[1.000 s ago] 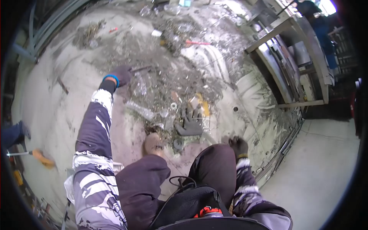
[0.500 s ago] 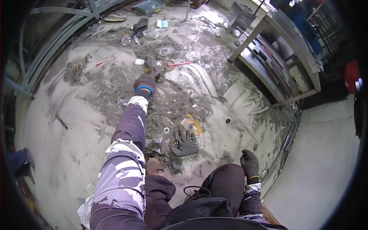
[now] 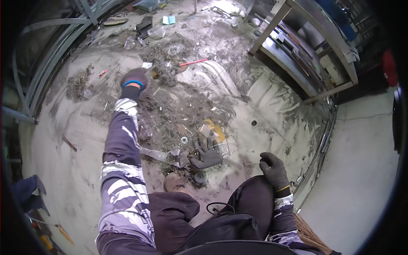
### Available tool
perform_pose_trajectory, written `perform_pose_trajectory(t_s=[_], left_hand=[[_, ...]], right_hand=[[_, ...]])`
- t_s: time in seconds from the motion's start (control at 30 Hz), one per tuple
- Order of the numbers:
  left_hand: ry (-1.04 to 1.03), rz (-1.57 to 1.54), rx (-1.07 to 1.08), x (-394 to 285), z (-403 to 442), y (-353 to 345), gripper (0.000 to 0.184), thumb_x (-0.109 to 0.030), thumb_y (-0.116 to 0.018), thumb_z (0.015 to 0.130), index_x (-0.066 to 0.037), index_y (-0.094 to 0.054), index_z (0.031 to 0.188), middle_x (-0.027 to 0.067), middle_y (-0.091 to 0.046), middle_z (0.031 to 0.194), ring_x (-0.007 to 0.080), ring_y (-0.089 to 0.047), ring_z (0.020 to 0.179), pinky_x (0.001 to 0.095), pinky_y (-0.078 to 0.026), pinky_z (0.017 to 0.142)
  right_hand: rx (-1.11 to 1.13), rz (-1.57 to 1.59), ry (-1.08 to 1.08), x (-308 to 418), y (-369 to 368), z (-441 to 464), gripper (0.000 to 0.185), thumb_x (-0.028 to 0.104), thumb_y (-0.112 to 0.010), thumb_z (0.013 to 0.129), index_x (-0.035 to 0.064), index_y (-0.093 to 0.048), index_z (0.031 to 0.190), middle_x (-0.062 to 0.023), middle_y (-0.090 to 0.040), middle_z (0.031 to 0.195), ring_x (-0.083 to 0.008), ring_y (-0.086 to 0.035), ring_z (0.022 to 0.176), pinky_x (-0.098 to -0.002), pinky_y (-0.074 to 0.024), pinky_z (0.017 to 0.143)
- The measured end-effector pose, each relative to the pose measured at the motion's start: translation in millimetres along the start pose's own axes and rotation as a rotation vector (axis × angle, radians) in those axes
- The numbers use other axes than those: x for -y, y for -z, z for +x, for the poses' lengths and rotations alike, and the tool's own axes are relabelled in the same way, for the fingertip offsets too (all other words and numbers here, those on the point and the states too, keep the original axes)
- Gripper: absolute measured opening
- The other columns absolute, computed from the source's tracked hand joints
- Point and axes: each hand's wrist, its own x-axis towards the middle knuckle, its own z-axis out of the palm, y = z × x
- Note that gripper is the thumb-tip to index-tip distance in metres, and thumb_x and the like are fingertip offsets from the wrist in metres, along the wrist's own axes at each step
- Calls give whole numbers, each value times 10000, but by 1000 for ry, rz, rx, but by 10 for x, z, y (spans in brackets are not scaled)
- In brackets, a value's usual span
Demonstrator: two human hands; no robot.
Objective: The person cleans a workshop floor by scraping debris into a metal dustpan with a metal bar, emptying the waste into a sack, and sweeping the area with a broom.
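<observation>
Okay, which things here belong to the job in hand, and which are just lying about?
Apparently the job:
- left hand, gloved, reaching out
- dark debris beside it
- right hand, gloved

Lying about:
- loose grey glove
- red strip
- light-blue item

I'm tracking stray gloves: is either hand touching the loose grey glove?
No, the loose grey glove lies on the floor, apart from the left hand and right hand.

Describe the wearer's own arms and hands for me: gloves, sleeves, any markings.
The left hand wears a dark purplish-grey glove edged with a blue band; the right hand wears a dark grey glove with yellow edging. Both sleeves are dark and purplish with jagged white patches; the left one ends in a dark cuff.
</observation>
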Motion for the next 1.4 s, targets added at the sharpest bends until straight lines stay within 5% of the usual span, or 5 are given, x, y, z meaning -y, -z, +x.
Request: perform_pose_trajectory(t_s=[0.7,0.77,0.83,1.13,1.4], left_hand=[[-100,-20,40,-581,735,-512,373,-185,-534,786,-62,-681,1106,227,-637,1130,371,-616,1060,442,-491,902],[-468,222,216,-463,784,-432,368,-190,-544,792,-29,-678,1094,234,-648,1097,380,-624,1027,419,-498,871],[-430,-319,183,-270,712,-437,367,-211,-518,799,-94,-690,1102,211,-650,1109,360,-620,1044,403,-491,909],[23,-145,30,-131,704,-746,326,-222,-555,814,-51,-695,1054,214,-638,1139,386,-603,1087,437,-483,934],[-64,26,155,-128,215,-734,350,-240,-578,823,-74,-678,1114,189,-626,1194,367,-599,1113,449,-480,946]], right_hand=[[16,-256,20,320,18,0,311,98,-642,788,37,-634,1093,-133,-656,939,-244,-657,806,-351,-517,724],[15,-262,5,279,35,-38,313,98,-641,787,34,-632,1093,-136,-653,935,-247,-654,800,-354,-515,718],[2,-242,-69,167,87,-82,324,97,-644,782,25,-627,1097,-142,-649,936,-252,-650,795,-354,-511,712],[-32,-230,-72,195,81,-109,312,102,-640,791,21,-628,1092,-140,-661,938,-247,-653,790,-348,-511,712],[-15,-275,-20,120,57,-10,293,111,-633,789,28,-633,1070,-142,-654,915,-271,-650,808,-354,-515,723]])
